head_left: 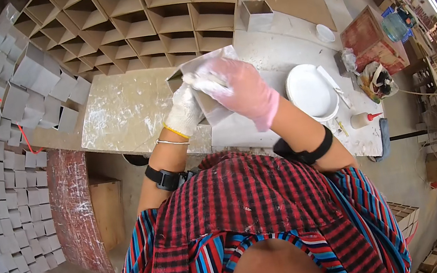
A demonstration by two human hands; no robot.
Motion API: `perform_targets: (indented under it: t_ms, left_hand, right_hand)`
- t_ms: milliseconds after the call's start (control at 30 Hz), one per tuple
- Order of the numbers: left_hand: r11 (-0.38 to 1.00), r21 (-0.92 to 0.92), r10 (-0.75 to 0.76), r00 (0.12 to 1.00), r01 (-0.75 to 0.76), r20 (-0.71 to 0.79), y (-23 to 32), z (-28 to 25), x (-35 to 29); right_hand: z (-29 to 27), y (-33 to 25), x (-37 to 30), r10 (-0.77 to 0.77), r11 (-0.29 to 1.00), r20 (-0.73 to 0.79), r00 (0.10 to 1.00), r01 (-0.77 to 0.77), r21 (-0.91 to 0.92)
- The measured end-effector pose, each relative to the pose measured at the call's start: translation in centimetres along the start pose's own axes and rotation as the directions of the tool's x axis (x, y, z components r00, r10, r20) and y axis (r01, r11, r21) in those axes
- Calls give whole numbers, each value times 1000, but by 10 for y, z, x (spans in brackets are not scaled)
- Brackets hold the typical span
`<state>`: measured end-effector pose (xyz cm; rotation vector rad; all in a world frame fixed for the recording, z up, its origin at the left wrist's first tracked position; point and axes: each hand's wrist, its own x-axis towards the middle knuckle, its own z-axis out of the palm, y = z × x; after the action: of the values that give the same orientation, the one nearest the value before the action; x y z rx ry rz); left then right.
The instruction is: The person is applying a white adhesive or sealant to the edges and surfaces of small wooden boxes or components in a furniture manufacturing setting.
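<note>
My left hand point(184, 110), in a white knit glove with a yellow cuff, grips a whitish box point(214, 112) by its near left side. The box is tilted above the worktable, with an open end toward the left. My right hand point(245, 90) wears a pink glove smeared with white and presses on the box's upper face. Its fingers are curled and coated white; whatever they hold is blurred. Right of the box stands a round white tub point(310, 90) of white material, with a pale flat stick point(330, 80) at its rim.
Brown compartment shelving point(159, 43) rises behind the table point(116, 115). Many whitish boxes point(11, 184) are stacked at left. On the right are a single box point(258, 13), a small white bowl point(325, 33), a red-tipped squeeze bottle point(362, 120) and a reddish crate point(370, 37).
</note>
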<state>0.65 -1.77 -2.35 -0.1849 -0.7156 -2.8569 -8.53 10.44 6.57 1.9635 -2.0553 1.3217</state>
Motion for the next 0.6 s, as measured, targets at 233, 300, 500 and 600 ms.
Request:
perform_targets:
  t_ms: [233, 300, 500, 600]
  left_hand:
    - [962, 244, -4, 903, 120, -429, 1, 40, 10]
    - [951, 267, -21, 893, 157, -449, 2, 42, 13]
    - [124, 980, 54, 988, -153, 147, 0, 5, 5]
    - [987, -19, -162, 986, 162, -22, 3, -1, -2]
  right_hand:
    - [-10, 19, 3, -92, 976, -10, 996, 88, -201]
    - [-13, 26, 22, -1, 991, -40, 999, -4, -132]
    - [-3, 1, -12, -217, 918, 233, 948, 280, -282]
    - [-10, -12, 19, -10, 998, 138, 990, 18, -57]
